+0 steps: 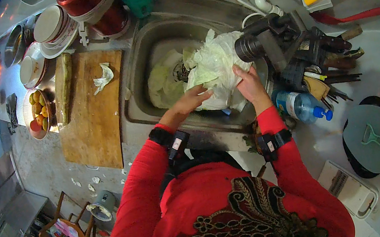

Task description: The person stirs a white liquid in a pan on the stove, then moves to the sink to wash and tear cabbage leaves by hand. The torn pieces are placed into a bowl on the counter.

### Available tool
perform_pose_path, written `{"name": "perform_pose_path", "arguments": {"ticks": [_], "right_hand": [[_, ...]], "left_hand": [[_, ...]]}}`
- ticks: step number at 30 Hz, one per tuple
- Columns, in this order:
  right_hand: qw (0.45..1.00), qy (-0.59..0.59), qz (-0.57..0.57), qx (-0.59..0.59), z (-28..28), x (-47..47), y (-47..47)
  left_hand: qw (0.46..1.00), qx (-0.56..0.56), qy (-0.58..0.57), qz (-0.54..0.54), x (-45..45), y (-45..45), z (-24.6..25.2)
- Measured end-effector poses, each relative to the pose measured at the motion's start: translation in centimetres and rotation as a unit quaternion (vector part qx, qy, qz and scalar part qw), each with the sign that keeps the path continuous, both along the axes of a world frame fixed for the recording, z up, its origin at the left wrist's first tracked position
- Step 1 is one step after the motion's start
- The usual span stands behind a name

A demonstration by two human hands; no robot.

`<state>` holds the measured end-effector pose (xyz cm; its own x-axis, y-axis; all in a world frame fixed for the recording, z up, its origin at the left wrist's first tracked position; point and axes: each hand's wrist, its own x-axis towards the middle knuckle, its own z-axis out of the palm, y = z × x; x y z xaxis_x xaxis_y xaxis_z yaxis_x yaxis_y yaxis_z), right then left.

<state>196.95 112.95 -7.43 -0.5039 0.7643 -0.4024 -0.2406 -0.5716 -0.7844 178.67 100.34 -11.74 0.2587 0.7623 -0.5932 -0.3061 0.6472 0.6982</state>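
Observation:
My right hand (pixel 251 85) grips the right side of a large, crumpled, whitish bundle (pixel 217 65) above the sink. Pale green cabbage-like leaf shows in it; whether plastic film is mixed in I cannot tell. My left hand (pixel 191 102) lies along the bundle's near left side, fingers extended and apart, the tips over its edge. Below, in the steel sink basin (pixel 136 48), loose pale green leaves (pixel 165 81) lie beside the dark drain strainer (pixel 180 72). The bundle hides the basin's right part.
Left of the sink, a wooden cutting board (pixel 98 133) bears a leaf scrap (pixel 104 78) and a long pale green vegetable (pixel 66 88). A fruit bowl (pixel 27 111), stacked plates (pixel 48 23) and a red container (pixel 92 6) stand beyond. Rightward are a dark fixture (pixel 257 45) and a pump bottle (pixel 301 105).

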Motion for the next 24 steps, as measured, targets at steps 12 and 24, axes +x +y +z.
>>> {"name": "perform_pose_path", "arguments": {"ticks": [12, 24], "right_hand": [[0.993, -0.024, 0.108, -0.031, 0.1, -0.3, -1.4], [0.993, -0.086, 0.054, 0.054, -0.6, -0.9, -0.3]], "left_hand": [[0.955, 0.155, 0.040, 0.249, 0.0, 2.3, 0.9], [0.938, 0.094, 0.030, 0.332, 0.2, 1.8, -0.1]]}}
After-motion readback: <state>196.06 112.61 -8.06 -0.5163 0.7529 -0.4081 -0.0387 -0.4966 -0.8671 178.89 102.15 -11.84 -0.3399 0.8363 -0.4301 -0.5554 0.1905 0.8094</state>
